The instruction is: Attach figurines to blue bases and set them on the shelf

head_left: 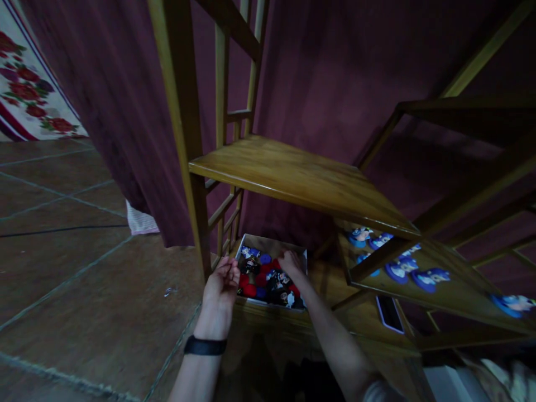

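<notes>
A white cardboard box [272, 242] sits on the lowest wooden shelf, filled with several small red, blue and black figurines [268, 279]. My left hand [221, 290], a black band on its wrist, rests at the box's left edge with its fingers curled; anything inside them is hidden. My right hand [291, 263] reaches into the box from the right, its fingers bent down among the figurines. Whether it grips one I cannot make out.
A bare wooden shelf [301, 178] juts out above the box. To the right, a lower shelf [460, 285] carries several blue figurines [402, 268]. A phone [389, 314] lies on the bottom board. A maroon curtain [125, 111] hangs behind; brown tiled floor [62, 251] spreads left.
</notes>
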`<state>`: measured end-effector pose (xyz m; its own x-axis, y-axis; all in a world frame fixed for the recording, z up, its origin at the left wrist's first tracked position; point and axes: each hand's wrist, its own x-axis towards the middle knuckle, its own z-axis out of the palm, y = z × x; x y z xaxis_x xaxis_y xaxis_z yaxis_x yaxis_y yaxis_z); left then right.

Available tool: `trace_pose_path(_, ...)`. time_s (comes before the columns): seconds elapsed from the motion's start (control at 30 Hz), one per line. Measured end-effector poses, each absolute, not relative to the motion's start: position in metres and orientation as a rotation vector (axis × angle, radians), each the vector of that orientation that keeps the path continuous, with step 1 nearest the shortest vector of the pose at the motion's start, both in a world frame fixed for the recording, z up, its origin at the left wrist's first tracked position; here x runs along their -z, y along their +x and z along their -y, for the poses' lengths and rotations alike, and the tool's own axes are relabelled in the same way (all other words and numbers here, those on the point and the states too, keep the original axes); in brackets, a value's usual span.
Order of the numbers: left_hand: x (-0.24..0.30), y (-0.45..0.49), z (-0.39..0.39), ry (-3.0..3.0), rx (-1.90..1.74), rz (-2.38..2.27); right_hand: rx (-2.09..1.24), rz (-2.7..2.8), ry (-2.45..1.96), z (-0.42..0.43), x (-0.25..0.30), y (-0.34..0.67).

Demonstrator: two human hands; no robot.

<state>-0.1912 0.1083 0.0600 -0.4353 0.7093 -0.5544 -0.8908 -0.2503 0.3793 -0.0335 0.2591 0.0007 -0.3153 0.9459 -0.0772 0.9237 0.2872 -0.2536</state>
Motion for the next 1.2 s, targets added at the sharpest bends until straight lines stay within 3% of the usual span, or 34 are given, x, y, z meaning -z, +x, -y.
trace_pose_path(0.3,-0.055,-0.196,-0.112,-0.338,-1.869,-0.817,-0.231,2.442,-1.804,-0.251,0.035,-0.093)
trace_pose_path(0.47,-0.051,-0.2,-0.109,-0.313,-1.86,-0.809,-0.265,2.419,-1.547,-0.249,0.017,-0.084)
trace_pose_path(0.73,-0.057,-0.176,-0.111,-0.161,-1.652,-1.11,-1.237,1.763,-1.161,-0.21,-0.016,-0.031)
trace_pose_path(0.83,-0.056,-0.157,-0.114,-0.04,-1.481,-1.109,-1.386,1.717,-1.037,-0.18,-0.016,-0.032)
trace_pose_path(1.07,-0.042,-0.141,-0.124,-0.138,-1.587,-0.884,-1.047,2.049,-1.018,-0.158,-0.028,-0.04)
trace_pose_path(1.2,-0.042,-0.152,-0.125,-0.211,-1.634,-0.859,-1.107,2.055,-1.126,-0.186,-0.033,-0.011)
